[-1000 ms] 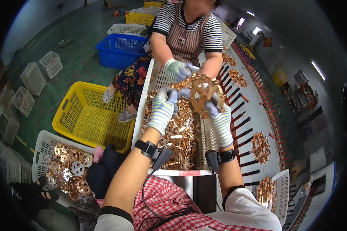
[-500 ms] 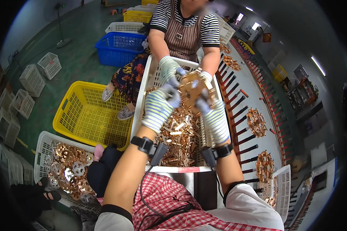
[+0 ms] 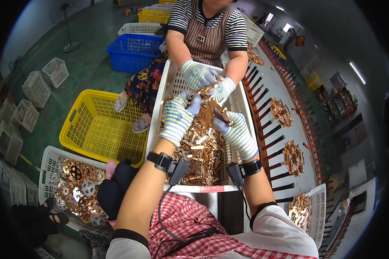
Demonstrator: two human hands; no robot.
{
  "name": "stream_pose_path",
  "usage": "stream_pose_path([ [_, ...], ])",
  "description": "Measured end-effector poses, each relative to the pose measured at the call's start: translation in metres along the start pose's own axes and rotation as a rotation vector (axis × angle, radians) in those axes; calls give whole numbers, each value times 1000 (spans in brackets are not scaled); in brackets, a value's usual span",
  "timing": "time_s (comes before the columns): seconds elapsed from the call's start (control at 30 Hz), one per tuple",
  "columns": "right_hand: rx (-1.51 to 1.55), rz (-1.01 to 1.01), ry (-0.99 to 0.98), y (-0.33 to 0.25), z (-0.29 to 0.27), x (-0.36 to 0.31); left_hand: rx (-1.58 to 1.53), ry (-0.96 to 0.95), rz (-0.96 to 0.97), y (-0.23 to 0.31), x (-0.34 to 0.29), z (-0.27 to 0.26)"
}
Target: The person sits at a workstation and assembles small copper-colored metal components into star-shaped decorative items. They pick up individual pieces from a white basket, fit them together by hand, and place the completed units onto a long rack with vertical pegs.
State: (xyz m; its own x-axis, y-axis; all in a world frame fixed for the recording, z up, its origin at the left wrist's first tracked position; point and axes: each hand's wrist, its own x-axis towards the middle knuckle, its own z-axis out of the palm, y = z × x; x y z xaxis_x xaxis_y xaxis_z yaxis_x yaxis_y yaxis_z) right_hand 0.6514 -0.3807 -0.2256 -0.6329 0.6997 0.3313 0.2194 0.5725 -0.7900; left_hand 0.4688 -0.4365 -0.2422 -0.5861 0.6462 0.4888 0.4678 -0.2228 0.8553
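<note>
My left hand (image 3: 179,117), in a striped knit glove, closes thumb and fingers at the left edge of a copper-coloured metal plate (image 3: 210,108). On the plate's right side my right hand (image 3: 238,134), gloved alike, grips it near a projecting tab. The plate is tilted, and gloves hide part of it. Just beyond, a co-worker's gloved hands (image 3: 199,75) hold small copper pieces close to its far edge; exactly what is hidden. Beneath all the hands, a white crate (image 3: 157,129) holds a heap of small copper-coloured strips (image 3: 199,151).
At right runs a conveyor (image 3: 270,162) with dark rods and round copper assemblies (image 3: 294,157). A yellow basket (image 3: 78,103) stands on the left, and a white basket (image 3: 49,157) of round metal plates lies nearer. A blue basket (image 3: 116,47) is beyond. The co-worker sits opposite.
The plate has turned from facing me to a steeper tilt, and my hands have shifted on it. The co-worker's hands have moved. Conveyor assemblies have travelled away from me.
</note>
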Motion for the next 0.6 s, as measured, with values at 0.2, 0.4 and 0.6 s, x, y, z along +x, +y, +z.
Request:
stream_pose_path([
  [0.2, 188, 79, 4, -9, 0, -4, 54, 78, 148, 6, 0, -2],
  [0.4, 350, 82, 198, 8, -16, 3, -708, -392, -393, 7, -5, -9],
  [0.6, -185, -13, -44, 7, -6, 2, -310, -217, -26, -2, -5, 13],
])
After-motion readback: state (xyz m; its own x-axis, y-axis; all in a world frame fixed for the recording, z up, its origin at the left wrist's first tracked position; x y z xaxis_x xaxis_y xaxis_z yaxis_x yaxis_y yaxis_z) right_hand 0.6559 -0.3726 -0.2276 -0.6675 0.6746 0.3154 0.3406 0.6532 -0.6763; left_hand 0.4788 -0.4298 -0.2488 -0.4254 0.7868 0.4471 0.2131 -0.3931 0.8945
